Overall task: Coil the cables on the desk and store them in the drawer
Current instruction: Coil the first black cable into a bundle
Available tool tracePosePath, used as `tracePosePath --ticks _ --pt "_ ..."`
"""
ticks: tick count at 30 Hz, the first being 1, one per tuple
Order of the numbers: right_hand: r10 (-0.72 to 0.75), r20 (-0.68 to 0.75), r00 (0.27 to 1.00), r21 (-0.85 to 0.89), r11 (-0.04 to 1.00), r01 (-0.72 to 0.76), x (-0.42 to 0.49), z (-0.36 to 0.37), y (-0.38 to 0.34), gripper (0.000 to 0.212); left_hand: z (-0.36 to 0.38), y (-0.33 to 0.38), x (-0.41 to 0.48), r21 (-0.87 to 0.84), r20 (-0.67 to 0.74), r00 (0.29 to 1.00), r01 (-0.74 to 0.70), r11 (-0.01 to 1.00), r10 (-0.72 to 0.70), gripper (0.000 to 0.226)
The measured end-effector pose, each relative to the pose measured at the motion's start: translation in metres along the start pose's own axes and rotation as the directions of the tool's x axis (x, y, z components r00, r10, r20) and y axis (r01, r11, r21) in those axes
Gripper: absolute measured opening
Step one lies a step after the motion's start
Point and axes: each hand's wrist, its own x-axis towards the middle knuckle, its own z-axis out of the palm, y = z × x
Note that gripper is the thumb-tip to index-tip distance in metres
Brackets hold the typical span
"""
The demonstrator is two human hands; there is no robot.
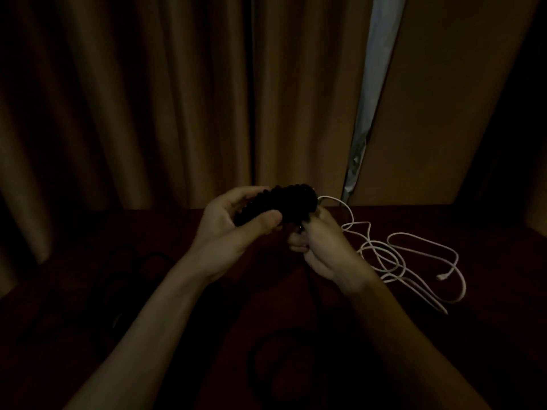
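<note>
Dim tan curtains (148,99) fill the upper half of the frame, with a pale slit (373,84) of light between two panels right of centre. Below them runs a dark red desk (488,232), most of it lost in shadow.

Both hands meet at the middle of the frame, raised above the desk. The left hand (228,226) is curled around a black cable (284,205) wound into a thick bundle, thumb across the front and fingers behind it. The right hand (322,247) sits just below and right of the bundle, fingers bent tight against its lower right end, gripping the cable there; what exactly the fingertips pinch is too dark to tell.

A white cable (414,261) lies in loose, uncoiled loops on the desk at centre right, just beyond the right hand, one strand rising behind the bundle. Its plug (442,277) rests on the desk inside the outermost loop.

Faint dark cable shapes (133,270) show on the desk at lower left, and another dark loop (281,359) at lower centre between the forearms; their outlines are hard to make out.
</note>
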Motion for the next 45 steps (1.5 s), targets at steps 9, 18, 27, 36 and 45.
tracePosePath --ticks 9,18,27,36,45 --pt "0.005 0.11 0.994 -0.262 0.965 0.024 -0.023 0.034 -0.015 0.032 -0.009 -0.013 0.0 0.547 -0.168 0.924 -0.201 0.813 0.342 0.047" --pt "-0.126 0.108 0.986 -0.122 0.983 0.139 -0.03 0.026 -0.037 0.028 -0.006 -0.008 0.004 -0.04 -0.08 0.996 -0.035 0.999 0.032 0.048" --pt "-0.062 0.143 0.988 -0.237 0.967 0.095 -0.017 0.009 -0.031 0.026 0.011 0.001 0.0 -0.087 -0.034 0.999 0.033 0.996 -0.036 0.035" --pt "0.002 0.02 1.0 -0.168 0.986 0.001 -0.017 0.025 -0.016 0.039 0.002 -0.02 0.001 0.636 -0.056 0.916 -0.274 0.722 0.397 0.06" --pt "-0.09 0.329 0.94 -0.497 0.83 0.253 -0.016 -0.002 -0.029 0.021 -0.013 0.007 0.002 0.093 0.072 0.982 0.169 0.981 -0.176 0.042"
